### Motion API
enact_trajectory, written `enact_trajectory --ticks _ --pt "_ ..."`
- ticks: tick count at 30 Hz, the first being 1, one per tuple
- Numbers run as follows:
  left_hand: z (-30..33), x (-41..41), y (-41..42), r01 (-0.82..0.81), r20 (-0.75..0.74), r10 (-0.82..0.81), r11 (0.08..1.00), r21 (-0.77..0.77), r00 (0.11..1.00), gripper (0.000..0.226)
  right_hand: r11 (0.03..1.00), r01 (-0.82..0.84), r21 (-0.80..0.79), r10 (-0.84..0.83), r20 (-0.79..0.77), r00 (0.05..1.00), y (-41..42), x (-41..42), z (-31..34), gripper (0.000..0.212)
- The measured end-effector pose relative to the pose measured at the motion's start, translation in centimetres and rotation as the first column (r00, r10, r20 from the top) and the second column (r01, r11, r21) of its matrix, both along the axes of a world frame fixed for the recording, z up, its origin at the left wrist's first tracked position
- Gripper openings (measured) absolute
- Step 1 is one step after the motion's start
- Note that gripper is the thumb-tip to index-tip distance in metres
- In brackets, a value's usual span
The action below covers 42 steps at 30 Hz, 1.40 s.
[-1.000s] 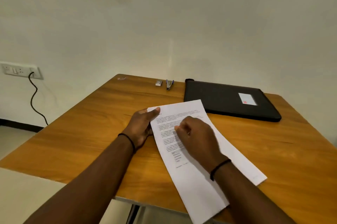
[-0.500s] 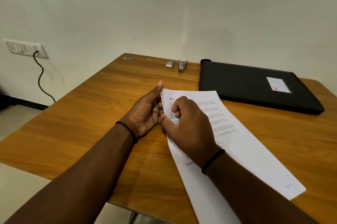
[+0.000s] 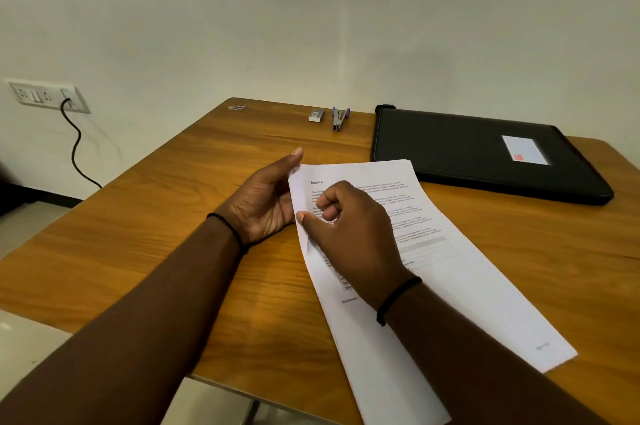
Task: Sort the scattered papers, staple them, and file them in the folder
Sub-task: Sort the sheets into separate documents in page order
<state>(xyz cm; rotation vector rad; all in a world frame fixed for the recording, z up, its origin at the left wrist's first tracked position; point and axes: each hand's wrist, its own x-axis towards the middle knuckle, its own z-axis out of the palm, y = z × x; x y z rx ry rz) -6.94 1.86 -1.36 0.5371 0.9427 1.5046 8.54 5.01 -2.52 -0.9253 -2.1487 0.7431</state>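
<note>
A stack of white printed papers lies on the wooden table, its sheets fanned slightly apart. My left hand holds the stack's upper left edge, thumb up along the corner. My right hand rests on top of the papers with curled fingers, its thumb pinching the left edge. A closed black folder with a white label lies at the back right, just beyond the papers. A small purple stapler stands near the table's far edge.
A small grey box sits left of the stapler. A bit of metal debris lies at the far left corner. A wall socket with a black cable hangs at the left. The near table edge runs under my forearms.
My right hand moved from flat on the page to its left edge and now pinches it. My left hand turned its palm toward the stack. The view shifted left.
</note>
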Motion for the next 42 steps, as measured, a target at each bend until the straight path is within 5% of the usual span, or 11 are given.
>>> enact_trajectory --ticks 7,19,22,24,28,32,37,42 --pt "0.4 -0.2 -0.1 0.055 0.060 -0.055 0.998 -0.001 0.997 0.029 0.980 0.156 -0.121 -0.165 -0.074 0.983 0.0 0.4 0.0 0.015" --pt "0.0 -0.4 0.3 0.056 0.041 -0.054 0.998 -0.037 0.998 0.033 0.966 0.121 -0.228 -0.178 -0.248 0.952 0.6 0.5 0.4 0.017" --pt "0.0 -0.5 0.2 0.074 0.029 -0.073 0.997 -0.028 0.997 0.040 0.958 0.205 -0.200 -0.259 -0.298 0.919 0.8 0.6 0.7 0.052" --pt "0.0 -0.6 0.3 0.074 0.010 -0.073 0.997 -0.023 0.997 0.044 0.962 0.248 -0.115 -0.272 -0.301 0.914 1.0 0.8 0.9 0.055" --pt "0.0 -0.7 0.4 0.097 -0.024 -0.097 0.995 0.011 0.995 0.054 0.958 0.280 0.063 -0.268 -0.155 0.951 1.5 0.9 0.5 0.014" --pt "0.1 -0.6 0.4 0.100 -0.019 -0.099 0.995 0.014 0.995 0.052 0.959 0.267 0.099 -0.266 -0.026 0.964 1.5 1.1 0.5 0.021" --pt "0.2 0.0 0.3 0.061 -0.138 -0.058 0.998 0.021 0.989 0.043 0.956 0.204 0.211 -0.238 0.149 0.960 0.7 0.9 0.9 0.059" --pt "0.1 0.1 0.5 0.033 -0.205 -0.030 0.999 0.012 0.978 0.041 0.958 0.221 0.184 -0.261 0.230 0.937 0.6 0.6 1.1 0.029"
